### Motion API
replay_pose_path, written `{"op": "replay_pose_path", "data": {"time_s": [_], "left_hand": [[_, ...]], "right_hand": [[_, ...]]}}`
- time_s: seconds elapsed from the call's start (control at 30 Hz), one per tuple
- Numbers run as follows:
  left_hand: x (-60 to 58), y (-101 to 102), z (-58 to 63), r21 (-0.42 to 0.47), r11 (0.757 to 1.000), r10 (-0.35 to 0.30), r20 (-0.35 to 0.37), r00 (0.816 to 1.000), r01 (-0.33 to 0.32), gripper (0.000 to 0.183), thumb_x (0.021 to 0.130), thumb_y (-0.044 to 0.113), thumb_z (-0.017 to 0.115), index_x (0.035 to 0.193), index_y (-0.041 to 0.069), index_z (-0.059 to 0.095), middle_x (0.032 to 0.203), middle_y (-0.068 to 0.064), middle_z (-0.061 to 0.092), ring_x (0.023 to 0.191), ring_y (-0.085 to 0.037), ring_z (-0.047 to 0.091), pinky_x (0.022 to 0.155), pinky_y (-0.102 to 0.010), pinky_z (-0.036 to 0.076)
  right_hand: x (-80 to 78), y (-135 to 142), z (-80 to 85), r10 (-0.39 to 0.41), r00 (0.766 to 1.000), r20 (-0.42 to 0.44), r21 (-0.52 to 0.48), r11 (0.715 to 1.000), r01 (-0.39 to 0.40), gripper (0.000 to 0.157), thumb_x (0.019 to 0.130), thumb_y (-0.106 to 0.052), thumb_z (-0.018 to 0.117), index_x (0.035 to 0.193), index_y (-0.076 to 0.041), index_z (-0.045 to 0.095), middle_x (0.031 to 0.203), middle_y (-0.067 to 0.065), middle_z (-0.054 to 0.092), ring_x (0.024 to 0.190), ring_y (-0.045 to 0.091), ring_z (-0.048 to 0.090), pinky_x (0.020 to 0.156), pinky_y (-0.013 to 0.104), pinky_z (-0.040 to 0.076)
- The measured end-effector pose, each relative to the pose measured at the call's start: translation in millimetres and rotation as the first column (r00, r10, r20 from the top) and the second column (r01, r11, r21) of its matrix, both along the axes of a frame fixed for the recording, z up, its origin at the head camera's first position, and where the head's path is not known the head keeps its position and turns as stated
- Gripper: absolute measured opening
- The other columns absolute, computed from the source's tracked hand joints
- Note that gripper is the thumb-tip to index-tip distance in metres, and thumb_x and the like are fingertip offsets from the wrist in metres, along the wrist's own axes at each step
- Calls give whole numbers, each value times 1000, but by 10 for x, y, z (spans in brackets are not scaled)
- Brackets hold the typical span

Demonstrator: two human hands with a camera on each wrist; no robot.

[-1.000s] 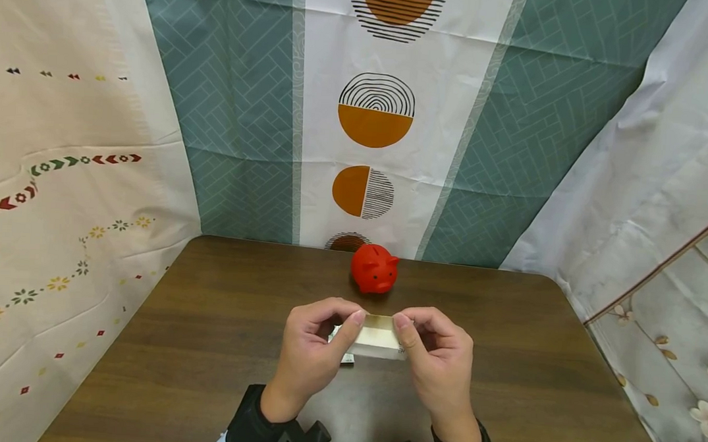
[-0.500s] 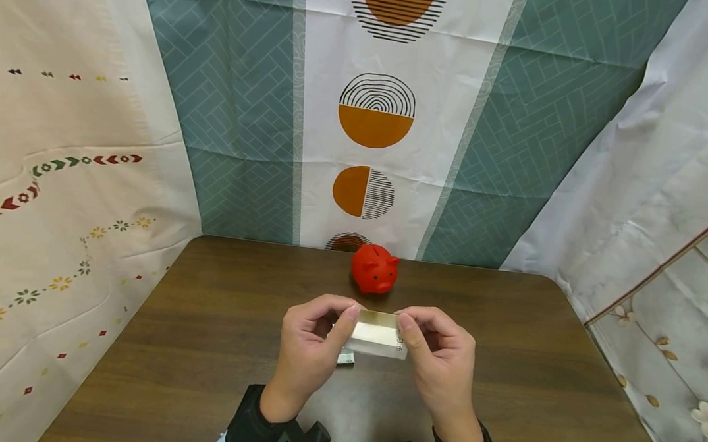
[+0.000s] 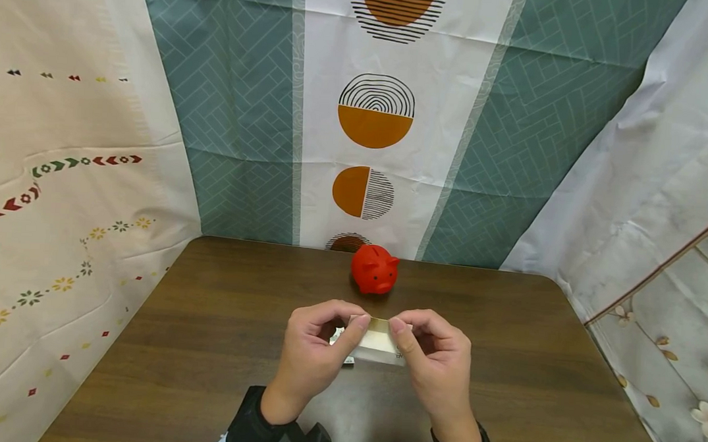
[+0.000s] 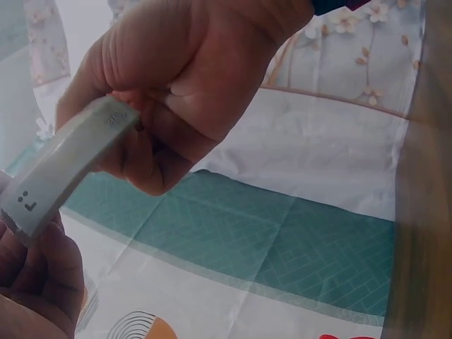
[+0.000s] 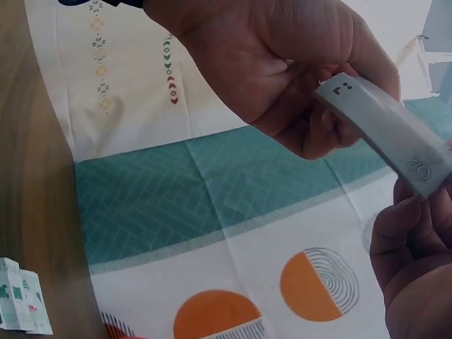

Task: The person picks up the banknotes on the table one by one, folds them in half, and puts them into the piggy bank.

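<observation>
Both hands hold a short, silvery-white foil-like strip (image 3: pixel 381 344) in front of the body, one at each end. My left hand (image 3: pixel 315 354) pinches its left end between thumb and fingers. The other end is pinched the same way by my right hand (image 3: pixel 441 366). In the right wrist view the strip (image 5: pixel 388 134) looks bent along its length, with dark printed marks at one end and embossed characters at the other. A white-and-green carton (image 5: pixel 20 296) lies on the table, mostly hidden behind the left hand in the head view.
A red piggy bank (image 3: pixel 374 269) stands at the table's far edge, beyond the hands. Patterned cloths (image 3: pixel 246 111) hang behind and at both sides of the brown wooden table (image 3: pixel 207 320).
Half a second ago the strip showed a wider upper face; it has since tipped and dropped slightly. The thumbs have drawn a little closer together, both hands still gripping the ends.
</observation>
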State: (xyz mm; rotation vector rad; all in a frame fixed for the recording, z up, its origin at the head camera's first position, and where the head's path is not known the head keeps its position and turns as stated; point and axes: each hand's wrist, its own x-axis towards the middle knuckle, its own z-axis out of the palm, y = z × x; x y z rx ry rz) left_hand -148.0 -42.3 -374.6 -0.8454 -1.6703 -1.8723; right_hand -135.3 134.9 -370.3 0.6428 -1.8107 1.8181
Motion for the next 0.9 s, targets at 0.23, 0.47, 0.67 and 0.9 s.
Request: {"op": "replay_pose_path", "data": {"time_s": [0.23,0.47,0.67,0.9], "left_hand": [[1,-2,-7,-21,1000,-16,2,1000,16,15,89,-10,69,93,3,73,77,-11,68,63,-11,54,48,-22,44],[-5,-2,-9,-37,998,-55,-15,998,54,15,89,-11,68,92,3,73,78,-12,69,67,-13,60,54,-25,53],[4,7,0,-61,995,-80,-25,996,79,14,90,-8,69,90,5,73,78,-11,70,67,-14,61,54,-25,53],[-9,25,-2,-56,996,-69,-88,994,64,15,89,-10,69,90,4,74,78,-11,71,68,-14,62,56,-24,53]], "right_hand": [[-3,-11,-9,19,999,-38,12,1000,-18,20,88,18,64,94,0,72,82,-4,69,64,10,57,50,24,47],[-26,-23,-14,109,989,-103,-15,994,-111,23,86,21,63,95,1,71,83,-1,68,64,10,56,49,24,46],[-47,-23,-37,160,978,-135,-22,986,-164,26,85,24,62,96,2,71,82,3,67,63,13,55,47,26,45],[-68,-47,-57,89,984,-154,-27,995,-95,26,83,23,66,98,3,71,82,4,65,65,12,54,48,25,44]]}}
